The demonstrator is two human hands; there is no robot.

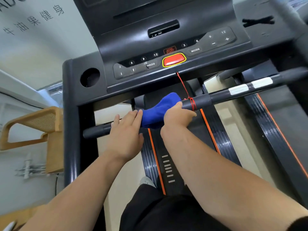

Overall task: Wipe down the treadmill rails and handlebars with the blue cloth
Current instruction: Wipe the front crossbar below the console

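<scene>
The blue cloth (155,112) is draped over the middle of the handlebar (202,101). The right hand (176,117) curls over the cloth's right end and clamps it to the handlebar. The left hand (126,130) lies flat on the handlebar, with its straight fingers touching the cloth's left end. A red cord (192,103) is wound round the handlebar just right of the cloth. Above the handlebar's left end is a round cup holder (90,77), too dark inside to tell its contents.

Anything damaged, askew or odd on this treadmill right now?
Two things. The red cord hangs from the console and is wound round the handlebar beside the blue cloth. Farther right, white tape patches wrap the bar, suggesting a repair.
</scene>
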